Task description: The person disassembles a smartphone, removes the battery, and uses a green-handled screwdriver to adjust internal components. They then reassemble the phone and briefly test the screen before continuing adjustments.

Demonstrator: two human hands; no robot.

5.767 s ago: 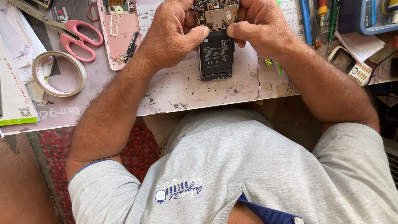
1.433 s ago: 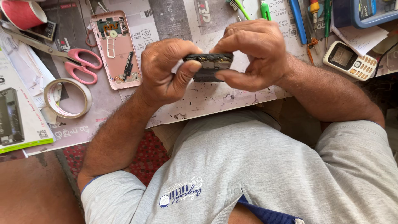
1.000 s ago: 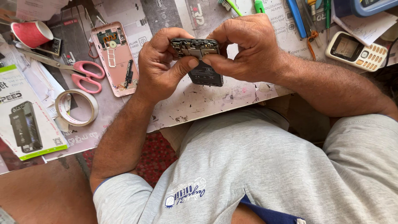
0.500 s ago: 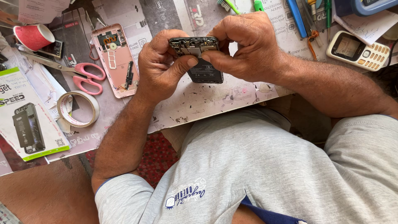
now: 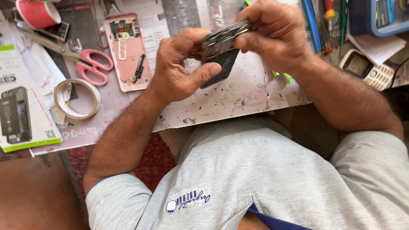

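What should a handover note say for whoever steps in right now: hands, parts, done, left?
Left hand: grips the lower end of the opened phone, thumb across its dark face.
Right hand: pinches the phone's top end from above.
The phone is held tilted above the worktop, its inner parts showing along the upper edge.
Pink back cover lies off to the left, next to the scissors and tape roll.
Done: cover off, insides exposed.
Left: phone not yet closed up.
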